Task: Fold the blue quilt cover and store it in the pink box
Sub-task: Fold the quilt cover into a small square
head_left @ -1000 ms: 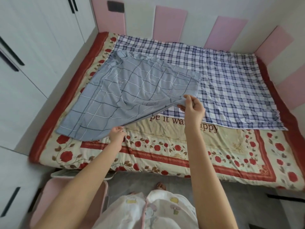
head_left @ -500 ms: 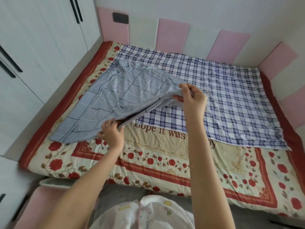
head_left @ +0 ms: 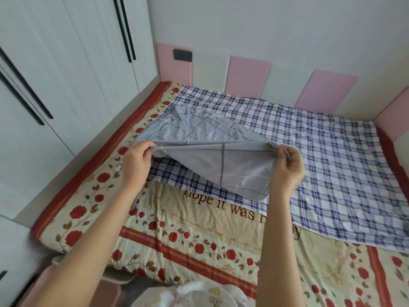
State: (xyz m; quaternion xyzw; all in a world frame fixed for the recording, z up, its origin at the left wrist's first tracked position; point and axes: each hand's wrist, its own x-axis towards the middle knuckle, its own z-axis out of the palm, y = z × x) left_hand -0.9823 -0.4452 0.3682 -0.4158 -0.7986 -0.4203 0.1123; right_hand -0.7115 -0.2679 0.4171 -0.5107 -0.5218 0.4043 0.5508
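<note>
Two hands, left hand (head_left: 135,161) and right hand (head_left: 287,167); one blue quilt cover (head_left: 212,165) between them; one checked sheet (head_left: 332,162) beneath and beyond them.

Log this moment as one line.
step: folding | blue quilt cover: near edge lifted, far part on plaid sheet | left hand: grips edge | right hand: grips edge

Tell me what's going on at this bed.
A person is partway through folding the blue quilt cover. The left hand grips one end of its lifted edge and the right hand pinches the other, stretching the cloth between them above a plaid sheet on the rose-patterned bedspread. The pink box sits at lower left, mostly out of view; the cover is not in it yet.
</note>
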